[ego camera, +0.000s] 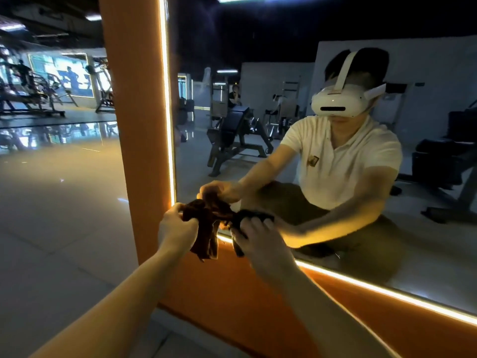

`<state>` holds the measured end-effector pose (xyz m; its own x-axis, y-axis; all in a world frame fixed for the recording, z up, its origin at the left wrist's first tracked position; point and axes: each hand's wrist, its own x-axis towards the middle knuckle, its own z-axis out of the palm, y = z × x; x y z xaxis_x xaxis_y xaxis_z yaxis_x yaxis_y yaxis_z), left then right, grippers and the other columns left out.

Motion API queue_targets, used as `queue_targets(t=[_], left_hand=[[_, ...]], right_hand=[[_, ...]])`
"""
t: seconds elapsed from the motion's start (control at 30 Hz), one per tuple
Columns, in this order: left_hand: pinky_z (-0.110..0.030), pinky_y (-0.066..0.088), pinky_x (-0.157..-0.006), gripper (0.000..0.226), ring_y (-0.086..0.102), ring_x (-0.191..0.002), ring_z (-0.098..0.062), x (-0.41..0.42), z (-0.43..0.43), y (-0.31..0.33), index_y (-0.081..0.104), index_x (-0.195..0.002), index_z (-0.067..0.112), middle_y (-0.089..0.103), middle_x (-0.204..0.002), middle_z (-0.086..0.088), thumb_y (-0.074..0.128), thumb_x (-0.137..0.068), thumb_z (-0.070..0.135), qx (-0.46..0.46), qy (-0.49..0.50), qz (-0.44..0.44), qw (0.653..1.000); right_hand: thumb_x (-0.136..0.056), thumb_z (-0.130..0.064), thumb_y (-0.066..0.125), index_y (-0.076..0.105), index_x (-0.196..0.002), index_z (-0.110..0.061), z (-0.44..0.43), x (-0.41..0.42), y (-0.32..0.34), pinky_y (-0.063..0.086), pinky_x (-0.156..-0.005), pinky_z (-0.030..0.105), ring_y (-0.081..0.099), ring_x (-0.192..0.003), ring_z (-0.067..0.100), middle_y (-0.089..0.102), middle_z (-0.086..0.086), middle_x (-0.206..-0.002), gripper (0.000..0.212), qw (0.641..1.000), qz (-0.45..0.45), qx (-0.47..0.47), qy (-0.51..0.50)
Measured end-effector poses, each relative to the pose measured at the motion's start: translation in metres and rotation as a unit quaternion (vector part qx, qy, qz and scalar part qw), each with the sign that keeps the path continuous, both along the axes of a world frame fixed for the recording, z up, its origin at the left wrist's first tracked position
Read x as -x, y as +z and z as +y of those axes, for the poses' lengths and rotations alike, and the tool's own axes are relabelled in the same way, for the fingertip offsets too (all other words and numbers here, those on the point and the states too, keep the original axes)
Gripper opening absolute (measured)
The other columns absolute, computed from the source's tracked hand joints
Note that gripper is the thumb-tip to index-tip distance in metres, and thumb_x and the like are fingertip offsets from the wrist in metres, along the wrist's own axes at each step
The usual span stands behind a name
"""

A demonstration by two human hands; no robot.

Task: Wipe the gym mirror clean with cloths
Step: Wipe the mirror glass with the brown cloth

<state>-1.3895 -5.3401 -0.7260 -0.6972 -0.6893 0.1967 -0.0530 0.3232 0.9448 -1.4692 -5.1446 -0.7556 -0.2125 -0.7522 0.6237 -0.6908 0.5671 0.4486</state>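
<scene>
Both hands are held up in front of the lower left corner of the mirror [232,161], each gripping cloth. The left hand [178,229] is closed in a fist around a red-brown cloth [206,228], whose loose end hangs down in front of the orange frame [139,125]. The right hand [258,237] has its fingers curled over a dark cloth [251,218]. The two cloths meet between the hands (whether they are twisted together or only bunched against each other cannot be told in this dim light).

Together they form a band running roughly left to right, parallel to the glowing light strip [169,125] along the bottom edge of the glass. The glass lies straight ahead of the hands and stretches up and to the right. The right hand is already level with the glass and is the nearer of the two, while the left hand sits in front of the frame rather than the mirror.

I judge that wiping is not under way: neither cloth looks pressed flat against the glass. The cloths probably need separating or refolding first. The likely next move is a short push forward and to the right.
</scene>
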Motion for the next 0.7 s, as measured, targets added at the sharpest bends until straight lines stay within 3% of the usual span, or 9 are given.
queue_targets(t=[0.07, 0.2, 0.23, 0.3, 0.37, 0.43, 0.53, 0.6, 0.7], left_hand=[[-0.019, 0.046, -0.062, 0.028, 0.064, -0.081, -0.008, 0.002, -0.006, -0.002, 0.058, -0.125, 0.011, 0.065, -0.092, 0.001, 0.063, -0.098, 0.004, 0.013, -0.004, 0.013, 1.000], [-0.019, 0.051, -0.063, 0.021, 0.071, -0.085, -0.015, 0.012, -0.007, -0.004, 0.059, -0.113, 0.017, 0.069, -0.094, -0.001, 0.065, -0.097, 0.005, 0.022, -0.028, 0.047, 0.998], [-0.020, 0.052, -0.063, 0.020, 0.071, -0.084, -0.014, 0.014, -0.009, -0.003, 0.059, -0.111, 0.018, 0.069, -0.093, 0.000, 0.066, -0.097, 0.006, 0.035, -0.029, 0.052, 0.998], [-0.022, 0.054, -0.065, 0.020, 0.070, -0.082, -0.012, 0.015, -0.011, -0.003, 0.059, -0.110, 0.020, 0.068, -0.092, 0.004, 0.066, -0.097, 0.007, 0.053, -0.033, 0.063, 0.996], [-0.021, 0.053, -0.064, 0.018, 0.069, -0.081, -0.010, 0.015, -0.014, -0.006, 0.059, -0.108, 0.021, 0.066, -0.091, 0.008, 0.066, -0.098, 0.008, 0.062, -0.037, 0.066, 0.995], [-0.020, 0.053, -0.063, 0.015, 0.070, -0.081, -0.010, 0.013, -0.014, -0.006, 0.061, -0.108, 0.020, 0.067, -0.092, 0.008, 0.067, -0.098, 0.010, 0.057, -0.045, 0.065, 0.995], [-0.013, 0.053, -0.060, 0.015, 0.070, -0.081, -0.007, 0.014, -0.009, -0.004, 0.061, -0.110, 0.021, 0.069, -0.094, 0.009, 0.067, -0.098, 0.013, 0.076, -0.057, 0.076, 0.993], [-0.010, 0.051, -0.062, 0.018, 0.067, -0.085, -0.003, 0.015, -0.002, -0.002, 0.061, -0.112, 0.023, 0.068, -0.098, 0.011, 0.067, -0.099, 0.013, 0.092, -0.068, 0.087, 0.990], [-0.014, 0.046, -0.077, 0.021, 0.064, -0.096, -0.004, 0.018, 0.007, -0.002, 0.063, -0.117, 0.023, 0.068, -0.106, 0.009, 0.067, -0.099, 0.014, 0.123, -0.065, 0.098, 0.985]], right_hand=[[-0.084, -0.022, 0.063, 0.070, -0.127, -0.024, -0.002, -0.001, 0.001, 0.051, -0.084, 0.038, 0.059, -0.101, 0.023, 0.063, 0.004, -0.111, 0.044, 0.999, 0.022, -0.011, 0.021], [-0.086, -0.020, 0.064, 0.055, -0.144, -0.017, 0.000, 0.013, 0.065, 0.046, -0.092, 0.046, 0.052, -0.107, 0.030, 0.050, 0.012, -0.119, 0.059, 0.977, 0.039, 0.195, -0.072], [-0.086, -0.020, 0.065, 0.053, -0.143, -0.017, 0.002, 0.013, 0.065, 0.047, -0.091, 0.048, 0.053, -0.104, 0.030, 0.050, 0.012, -0.117, 0.058, 0.974, 0.034, 0.209, -0.079], [-0.082, -0.020, 0.078, 0.058, -0.135, -0.018, 0.002, 0.008, 0.024, 0.053, -0.081, 0.046, 0.056, -0.095, 0.029, 0.057, 0.010, -0.109, 0.056, 0.990, 0.016, 0.129, -0.050], [-0.077, -0.024, 0.086, 0.068, -0.129, -0.020, 0.003, -0.005, -0.012, 0.053, -0.078, 0.041, 0.056, -0.095, 0.026, 0.063, 0.008, -0.106, 0.055, 0.999, 0.026, -0.026, -0.022], [-0.082, -0.024, 0.080, 0.066, -0.132, -0.021, 0.002, 0.003, 0.013, 0.050, -0.081, 0.042, 0.053, -0.098, 0.026, 0.060, 0.008, -0.109, 0.053, 1.000, 0.025, -0.002, -0.018], [-0.091, -0.017, 0.059, 0.055, -0.144, -0.017, 0.002, 0.014, 0.068, 0.047, -0.088, 0.047, 0.050, -0.103, 0.031, 0.052, 0.013, -0.115, 0.053, 0.981, 0.021, 0.179, -0.075], [-0.088, -0.016, 0.066, 0.057, -0.143, -0.017, 0.009, 0.009, 0.049, 0.045, -0.086, 0.046, 0.048, -0.101, 0.030, 0.051, 0.013, -0.114, 0.056, 0.986, 0.029, 0.148, -0.078], [-0.072, -0.021, 0.085, 0.071, -0.126, -0.018, 0.021, -0.003, -0.002, 0.035, -0.083, 0.041, 0.045, -0.097, 0.027, 0.056, 0.010, -0.105, 0.055, 0.998, 0.033, 0.008, -0.047]])
